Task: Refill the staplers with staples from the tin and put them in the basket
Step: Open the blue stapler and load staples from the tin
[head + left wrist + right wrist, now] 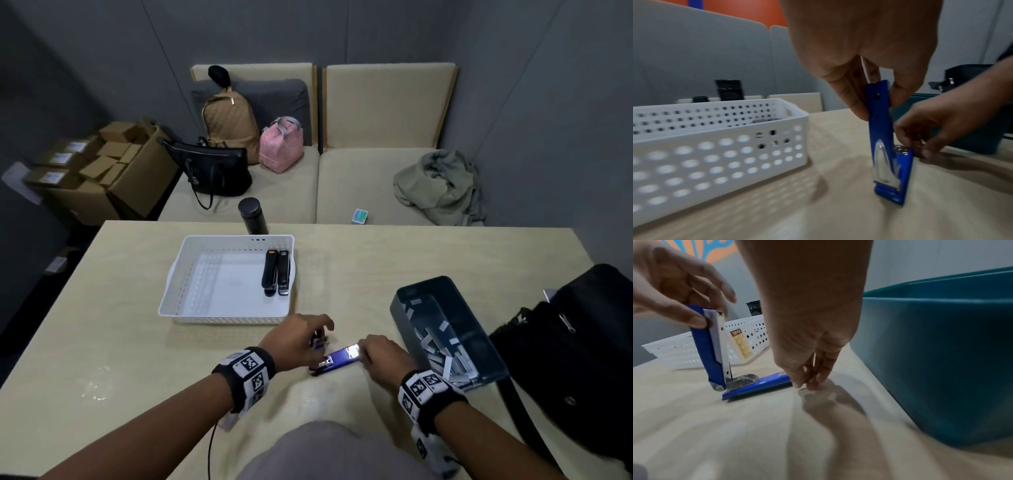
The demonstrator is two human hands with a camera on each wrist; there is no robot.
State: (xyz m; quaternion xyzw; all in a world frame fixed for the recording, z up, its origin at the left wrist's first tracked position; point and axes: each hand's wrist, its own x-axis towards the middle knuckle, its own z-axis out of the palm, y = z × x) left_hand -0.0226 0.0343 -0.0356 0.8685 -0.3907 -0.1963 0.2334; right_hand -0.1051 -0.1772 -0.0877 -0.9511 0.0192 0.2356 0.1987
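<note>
A blue stapler [337, 359] lies hinged wide open on the table, with its base [760, 384] flat and its top arm [711, 350] upright. My left hand [298, 339] pinches the raised arm [879, 126] near its tip. My right hand [376, 356] has bunched fingertips [807, 382] at the front end of the base, touching it and the tabletop. The dark teal tin [397, 308] with staple strips [442, 356] stands just right of that hand. The white perforated basket [171, 284] sits beyond the hands and holds two black staplers [275, 272].
A black flask [253, 216] stands at the table's far edge behind the basket. A black bag [575, 359] lies on the table's right side, close to the tin. A sofa with bags and a jacket lies past the table.
</note>
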